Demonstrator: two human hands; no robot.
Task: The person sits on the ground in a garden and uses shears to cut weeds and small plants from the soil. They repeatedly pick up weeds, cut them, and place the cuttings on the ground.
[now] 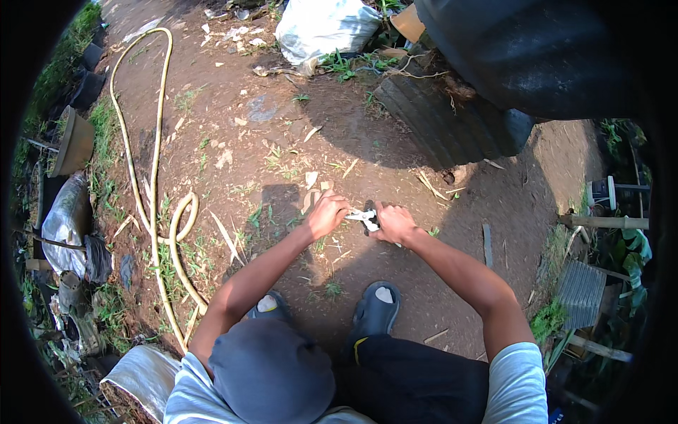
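Observation:
Pruning shears (365, 216) with pale metal blades and dark handles are held out over the dirt ground, in front of my feet. My right hand (393, 221) is closed around their handles. On the other side, my left hand (328, 212) has its fingers pinched at the blade tips. A small thin piece seems to lie between those fingers and the blades, too small to name. Both my forearms reach forward from the sides, and the hands are a short way apart, joined only by the shears.
A yellowish hose (153, 159) lies looped on the ground at left. A white sack (323, 29) stands ahead, beside a corrugated sheet (455, 119) under a large dark container (535, 58). Pots and sacks line the left edge. Dark clogs (375, 310) are on my feet.

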